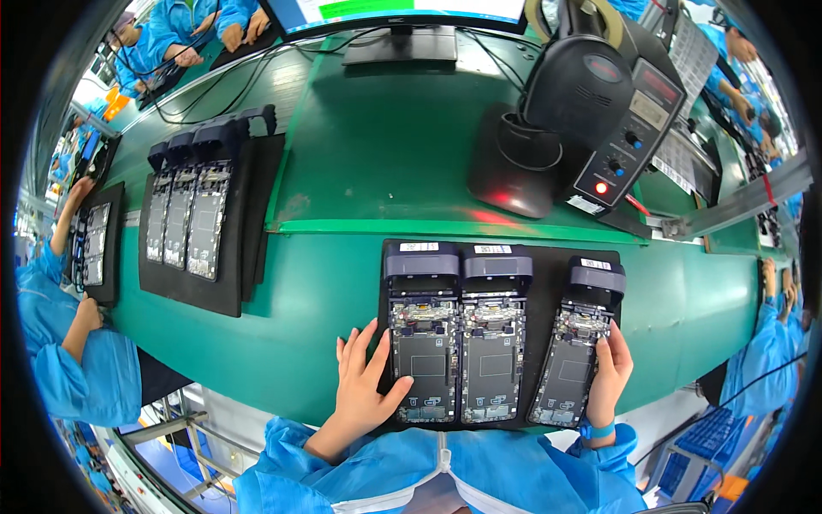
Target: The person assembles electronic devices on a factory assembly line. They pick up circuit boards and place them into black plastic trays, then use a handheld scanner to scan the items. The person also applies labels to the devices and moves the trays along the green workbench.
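Three opened handheld terminals with dark blue head ends and bare circuit boards lie on a black foam mat point(545, 343). The left terminal point(425, 364) and middle terminal point(492, 364) are side by side. Tilted and set apart from them is the right terminal point(567, 364). My left hand point(364, 385) is open, fingers spread, with the fingertips and thumb at the left terminal's left edge. With thumb and fingers, my right hand point(608, 377) grips the right edge of the right terminal; some of its fingers are hidden. A blue band circles my right wrist.
More opened terminals point(184, 218) lie on black mats at the left. Beyond a green ridge point(454, 227) stand a black scanner in its stand point(522, 163), a control box with a lit red lamp point(629, 141) and a monitor point(398, 47). Co-workers in blue sit on both sides.
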Demonstrator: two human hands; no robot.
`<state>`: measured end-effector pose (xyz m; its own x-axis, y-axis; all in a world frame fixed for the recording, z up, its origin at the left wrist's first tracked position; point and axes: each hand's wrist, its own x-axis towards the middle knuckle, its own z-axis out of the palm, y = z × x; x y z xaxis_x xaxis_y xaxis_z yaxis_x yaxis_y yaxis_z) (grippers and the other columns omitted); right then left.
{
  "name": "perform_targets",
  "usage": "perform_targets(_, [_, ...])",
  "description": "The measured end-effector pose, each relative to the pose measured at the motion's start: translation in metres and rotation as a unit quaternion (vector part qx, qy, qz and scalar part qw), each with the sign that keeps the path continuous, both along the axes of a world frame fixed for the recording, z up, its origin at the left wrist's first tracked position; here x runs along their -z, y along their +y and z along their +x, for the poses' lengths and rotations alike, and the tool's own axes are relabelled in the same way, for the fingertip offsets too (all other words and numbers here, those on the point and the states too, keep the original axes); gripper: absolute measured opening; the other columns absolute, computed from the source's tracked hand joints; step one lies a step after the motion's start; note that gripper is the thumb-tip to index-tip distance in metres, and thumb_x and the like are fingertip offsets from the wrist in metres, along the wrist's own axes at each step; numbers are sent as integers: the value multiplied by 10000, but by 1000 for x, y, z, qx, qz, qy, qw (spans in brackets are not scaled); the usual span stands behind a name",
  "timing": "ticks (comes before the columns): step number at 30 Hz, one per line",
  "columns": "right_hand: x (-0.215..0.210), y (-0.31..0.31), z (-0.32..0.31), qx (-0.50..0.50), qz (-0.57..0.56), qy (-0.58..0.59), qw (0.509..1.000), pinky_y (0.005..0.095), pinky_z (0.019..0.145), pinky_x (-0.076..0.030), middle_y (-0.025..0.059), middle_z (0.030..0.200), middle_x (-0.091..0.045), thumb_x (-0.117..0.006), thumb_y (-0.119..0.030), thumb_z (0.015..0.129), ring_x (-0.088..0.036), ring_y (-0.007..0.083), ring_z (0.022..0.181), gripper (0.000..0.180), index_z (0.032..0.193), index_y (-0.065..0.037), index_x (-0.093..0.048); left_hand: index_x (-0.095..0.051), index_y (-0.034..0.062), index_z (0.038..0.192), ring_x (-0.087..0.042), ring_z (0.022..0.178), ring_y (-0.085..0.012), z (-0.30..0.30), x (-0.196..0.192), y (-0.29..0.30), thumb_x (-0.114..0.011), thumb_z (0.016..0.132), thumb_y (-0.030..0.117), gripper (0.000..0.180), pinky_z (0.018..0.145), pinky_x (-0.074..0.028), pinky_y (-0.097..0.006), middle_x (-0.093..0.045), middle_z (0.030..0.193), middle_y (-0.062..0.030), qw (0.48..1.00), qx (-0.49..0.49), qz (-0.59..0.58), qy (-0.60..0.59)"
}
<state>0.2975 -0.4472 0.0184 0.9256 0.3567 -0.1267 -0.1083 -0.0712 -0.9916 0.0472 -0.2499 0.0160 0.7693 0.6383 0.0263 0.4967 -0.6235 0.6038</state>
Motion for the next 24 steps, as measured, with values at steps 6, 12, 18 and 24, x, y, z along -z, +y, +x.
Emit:
perform_targets(6, [-4, -2, 2, 23, 3, -22, 999, 190, 683, -385, 25, 862, -527, -435, -14, 838, -462, 67, 718, 456, 1280, 25, -328, -352, 12, 1271, -298, 1150, -398, 2, -12, -3, -616, 713, 241, 658, 996, -178, -488, -294, 1286, -196, 999, 14, 11, 38])
perform_targets(12, [-15, 11, -19, -99, 66, -25, 993, 309, 957, -293, 172, 1221, -433, -428, -29, 835, -433, 226, 1107, 634, 1368, -41, -86, -342, 6, 1279, -415, 937, -294, -11, -28, 13, -653, 714, 229, 683, 857, -368, -377, -291, 1199, -191, 989, 63, -112, 68])
perform_targets(18, [-20, 5, -43, -114, -231, -348, 901, 462, 1027, -102, 211, 1394, -131, -557, -116, 757, -74, 418, 1284, 744, 1350, -17, -118, -306, 18, 1305, -442, 821, -174, -17, -6, 19, -656, 751, 215, 684, 672, -451, -237, -247, 1127, -155, 962, 123, -243, 5])
perform_targets(24, [11, 55, -157, -88, -356, -386, 847, 696, 865, -174, 187, 1370, -188, -595, -257, 719, -96, 495, 1243, 649, 1299, -168, -319, -281, -32, 1297, -459, 857, -167, 19, 25, 42, -609, 795, 243, 660, 708, -457, -265, -231, 1128, -144, 930, 299, -212, -4])
